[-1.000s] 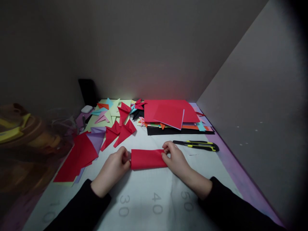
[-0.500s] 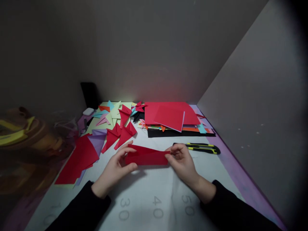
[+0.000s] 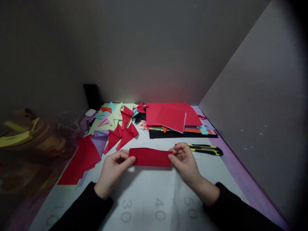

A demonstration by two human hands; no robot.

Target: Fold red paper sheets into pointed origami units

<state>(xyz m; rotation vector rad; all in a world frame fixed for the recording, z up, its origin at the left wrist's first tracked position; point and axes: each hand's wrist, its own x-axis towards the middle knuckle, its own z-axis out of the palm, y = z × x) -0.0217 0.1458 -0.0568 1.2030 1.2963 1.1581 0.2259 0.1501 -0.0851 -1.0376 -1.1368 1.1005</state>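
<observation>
A folded red paper strip (image 3: 151, 158) is held level above the white mat, its long edges running left to right. My left hand (image 3: 115, 170) pinches its left end, thumb on the front face and fingers behind. At the right end, my right hand (image 3: 186, 163) grips the strip between thumb and fingers. Just beyond them lie folded red paper pieces (image 3: 127, 135). The fingertips behind the paper are hidden.
Red sheets (image 3: 173, 118) top a paper stack at the back. A yellow-and-black cutter (image 3: 207, 149) lies behind my right hand. More red sheets (image 3: 80, 162), a black phone (image 3: 92, 96) and a brown-and-yellow object (image 3: 36, 134) are to the left.
My left thumb and fingers have closed on the strip's left end. The gap between its layers has narrowed and the strip looks flatter. The view has shifted slightly.
</observation>
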